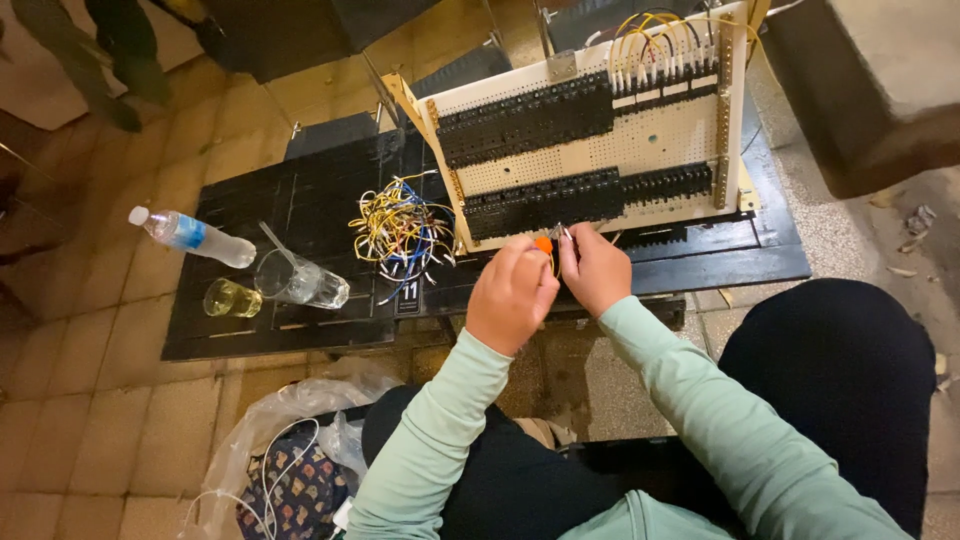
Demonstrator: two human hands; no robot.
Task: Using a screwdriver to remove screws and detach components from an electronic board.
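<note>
We hold our left hand [512, 295] and right hand [596, 268] close together, both pinching a small orange-handled tool [545, 246] with a thin yellow wire, right under the white pegboard with black terminal strips [600, 150], so the bundle of coloured wires [400, 232] stays near.

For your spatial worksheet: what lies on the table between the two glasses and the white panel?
In the head view, a tangle of wires lies between the glasses and the panel.
</note>
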